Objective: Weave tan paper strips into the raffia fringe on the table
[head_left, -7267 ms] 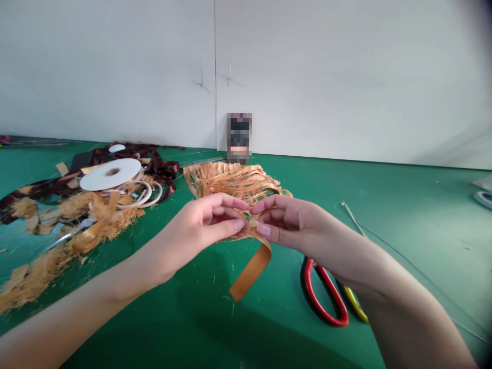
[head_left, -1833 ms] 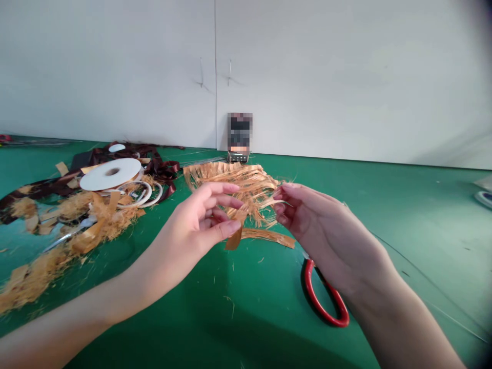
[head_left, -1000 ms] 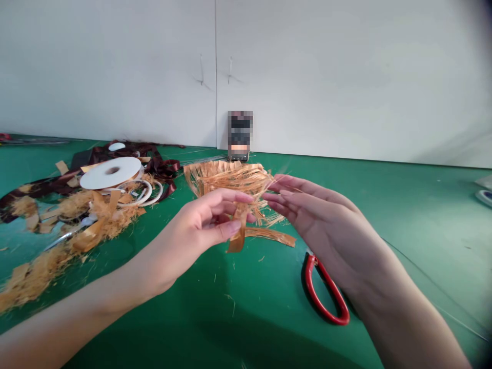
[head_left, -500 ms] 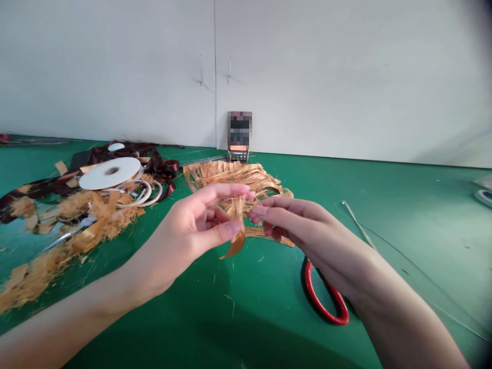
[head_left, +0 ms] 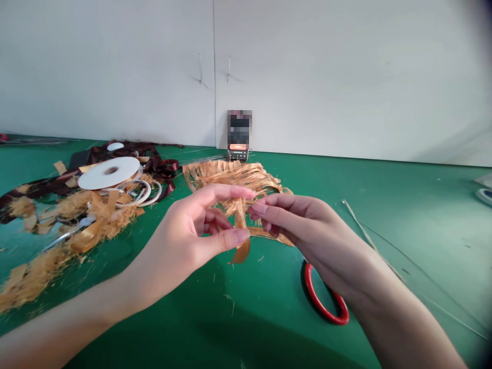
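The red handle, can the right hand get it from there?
Probably yes: the red handle lies on the table near the right hand, and nothing seems to rest on it. The forearm hides part, and the hand is up by the ribbon, so it would have to come down.

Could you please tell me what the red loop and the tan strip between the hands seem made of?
Red loop: likely plastic, or plastic-coated metal; smooth and glossy, with highlights along its curve.
Tan strip: probably synthetic woven ribbon, satiny; its sheen and frayed threads suggest so.
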